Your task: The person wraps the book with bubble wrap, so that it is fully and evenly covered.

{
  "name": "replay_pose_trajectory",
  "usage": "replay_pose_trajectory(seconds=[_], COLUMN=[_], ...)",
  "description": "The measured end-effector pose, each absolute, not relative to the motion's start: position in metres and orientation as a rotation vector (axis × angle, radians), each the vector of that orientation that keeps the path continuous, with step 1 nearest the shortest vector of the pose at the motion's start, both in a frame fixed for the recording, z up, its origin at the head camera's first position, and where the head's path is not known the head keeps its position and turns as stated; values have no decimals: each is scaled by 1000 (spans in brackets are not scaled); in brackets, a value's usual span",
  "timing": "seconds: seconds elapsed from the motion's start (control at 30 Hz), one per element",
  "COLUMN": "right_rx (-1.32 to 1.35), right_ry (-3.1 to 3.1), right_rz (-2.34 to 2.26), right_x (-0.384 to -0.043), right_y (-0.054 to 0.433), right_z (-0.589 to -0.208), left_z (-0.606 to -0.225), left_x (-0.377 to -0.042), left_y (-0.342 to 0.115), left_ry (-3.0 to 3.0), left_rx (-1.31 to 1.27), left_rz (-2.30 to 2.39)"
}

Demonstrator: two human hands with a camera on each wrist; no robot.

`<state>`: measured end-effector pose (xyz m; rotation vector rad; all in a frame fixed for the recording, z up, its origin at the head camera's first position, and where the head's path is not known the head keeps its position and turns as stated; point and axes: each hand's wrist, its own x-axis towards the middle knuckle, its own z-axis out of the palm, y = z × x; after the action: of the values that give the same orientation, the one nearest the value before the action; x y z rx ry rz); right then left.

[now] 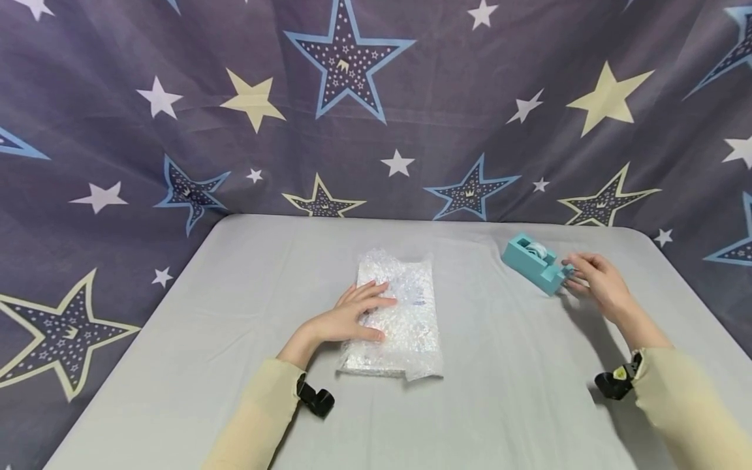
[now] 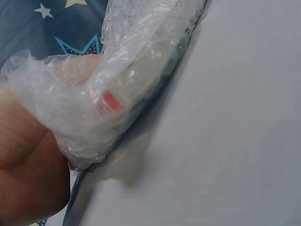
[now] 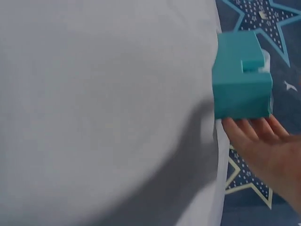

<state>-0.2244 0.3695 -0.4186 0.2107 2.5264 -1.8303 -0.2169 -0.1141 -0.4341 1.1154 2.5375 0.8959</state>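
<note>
A flat parcel in clear bubble wrap (image 1: 408, 329) lies on the cloth-covered table, a loose flap of wrap at its far end. My left hand (image 1: 349, 318) rests on its left side with fingers spread across the top. In the left wrist view the wrap (image 2: 150, 61) covers most of that hand, and a red mark (image 2: 111, 101) shows through the plastic. A teal tape dispenser (image 1: 531, 263) with a whitish tape roll (image 1: 536, 249) stands at the back right. My right hand (image 1: 600, 282) is at its cutter end, fingers extended right beside it (image 3: 242, 99); the thumb is hidden in the right wrist view.
Light grey cloth (image 1: 482, 391) covers the table. A dark curtain with stars (image 1: 435, 78) hangs behind and along both sides. Each wrist bears a small black camera, one at the left cuff (image 1: 317, 399) and one at the right (image 1: 615, 384).
</note>
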Motion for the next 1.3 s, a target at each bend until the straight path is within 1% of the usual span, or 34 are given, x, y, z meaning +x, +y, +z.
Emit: replay_pose_trajectory(seconds=[0.17, 0.43, 0.67, 0.77, 0.93, 1.1, 1.3], right_rx=[34, 161, 321, 341, 305, 387, 449], right_ry=[2686, 2925, 3007, 3004, 2772, 2482, 2347], right_rz=[-1397, -1361, -1320, -1258, -1330, -1539, -1725], right_x=[-213, -207, -206, -206, -210, -214, -213], right_y=[360, 342, 326, 315, 307, 308, 310], right_z=[-406, -411, -416, -414, -402, -392, -384], left_z=[-436, -438, -438, -437, -436, -436, -436], left_x=[-217, -218, -219, -220, -220, -220, -219], left_y=[-114, -115, -116, -115, -115, -115, -115], left_ry=[2531, 2542, 2541, 2538, 2539, 2547, 2545], left_rx=[1129, 1118, 1104, 1112, 1117, 1108, 1101], left_rz=[897, 889, 892, 898, 901, 895, 889])
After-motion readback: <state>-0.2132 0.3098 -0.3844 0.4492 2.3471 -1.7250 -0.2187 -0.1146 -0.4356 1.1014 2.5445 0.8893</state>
